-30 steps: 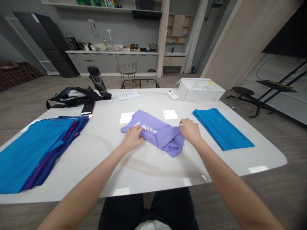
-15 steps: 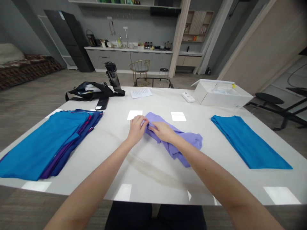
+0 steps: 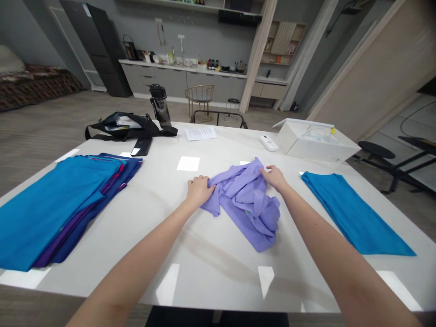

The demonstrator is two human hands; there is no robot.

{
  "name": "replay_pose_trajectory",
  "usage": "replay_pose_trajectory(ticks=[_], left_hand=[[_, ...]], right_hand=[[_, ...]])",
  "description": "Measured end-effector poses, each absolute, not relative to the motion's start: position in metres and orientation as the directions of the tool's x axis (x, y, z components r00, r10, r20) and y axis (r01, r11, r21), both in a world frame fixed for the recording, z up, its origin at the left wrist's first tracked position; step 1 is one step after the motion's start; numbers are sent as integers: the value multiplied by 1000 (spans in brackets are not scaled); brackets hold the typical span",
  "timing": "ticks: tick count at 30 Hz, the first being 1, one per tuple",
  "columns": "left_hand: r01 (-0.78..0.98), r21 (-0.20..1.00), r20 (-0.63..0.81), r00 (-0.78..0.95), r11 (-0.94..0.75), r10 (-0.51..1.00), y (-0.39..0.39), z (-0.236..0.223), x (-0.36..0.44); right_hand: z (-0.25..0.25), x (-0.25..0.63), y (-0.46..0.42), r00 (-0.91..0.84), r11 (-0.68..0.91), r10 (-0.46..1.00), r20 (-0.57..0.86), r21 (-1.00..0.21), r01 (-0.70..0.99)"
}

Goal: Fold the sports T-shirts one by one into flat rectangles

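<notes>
A crumpled lilac garment [image 3: 250, 200] lies on the white table [image 3: 190, 272] in front of me; its exact kind is hidden by the folds. My left hand [image 3: 200, 190] grips its left end, low against the tabletop. At the upper right edge, my right hand [image 3: 275, 178] pinches the cloth between thumb and fingers and holds that part slightly raised. Off to the left is a stack of folded clothes [image 3: 64, 195] in blue, purple and navy. A single folded blue garment [image 3: 354, 213] lies to the right of my right arm.
Along the far side sit a black bag [image 3: 126, 127], a dark bottle [image 3: 160, 105], a phone [image 3: 141, 146], a printed sheet [image 3: 200, 133], a white remote-like device [image 3: 269, 143] and an open white box [image 3: 313, 141]. A chair [image 3: 218, 119] stands behind the table.
My hands have moved apart, the right one going rightward with the lilac cloth's edge. The garment is now spread wider and bunched differently. The view has tilted a little.
</notes>
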State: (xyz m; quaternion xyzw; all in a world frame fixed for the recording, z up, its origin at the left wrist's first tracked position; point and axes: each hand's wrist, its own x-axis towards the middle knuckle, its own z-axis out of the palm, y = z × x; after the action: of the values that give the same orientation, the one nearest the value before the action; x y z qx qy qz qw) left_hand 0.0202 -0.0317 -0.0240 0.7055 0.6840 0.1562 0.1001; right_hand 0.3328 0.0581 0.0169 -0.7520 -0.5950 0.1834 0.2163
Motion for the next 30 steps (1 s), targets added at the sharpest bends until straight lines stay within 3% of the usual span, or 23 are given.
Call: replay_pose_trajectory(ticks=[4, 8, 12, 17, 21, 24, 27, 30], left_hand=[[915, 384, 138, 76, -124, 988, -34, -24, 29], [857, 512, 156, -28, -57, 987, -32, -28, 21], [825, 555, 135, 36, -106, 990, -28, -32, 11], [888, 451, 101, 43, -84, 994, -27, -24, 2], [945, 326, 128, -18, -25, 992, -24, -2, -40], [965, 260, 155, -75, 33, 985, -16, 15, -98], [966, 220, 112, -166, 138, 980, -8, 21, -151], [961, 226, 26, -172, 162, 985, -3, 15, -172]], right_hand=[[23, 315, 22, -16, 36, 998, 53, -406, 913], [24, 300, 1, -368, 341, 925, -96, -221, 914], [12, 290, 12, -515, 456, 835, -192, -282, 844], [9, 278, 28, -567, 496, 821, -68, -407, 767], [29, 313, 32, -511, 476, 847, 144, -633, 611], [41, 372, 36, -381, 389, 907, 182, -710, 587], [36, 430, 41, -216, 127, 976, -28, -732, 669], [19, 459, 48, -58, -100, 959, -279, -519, 849]])
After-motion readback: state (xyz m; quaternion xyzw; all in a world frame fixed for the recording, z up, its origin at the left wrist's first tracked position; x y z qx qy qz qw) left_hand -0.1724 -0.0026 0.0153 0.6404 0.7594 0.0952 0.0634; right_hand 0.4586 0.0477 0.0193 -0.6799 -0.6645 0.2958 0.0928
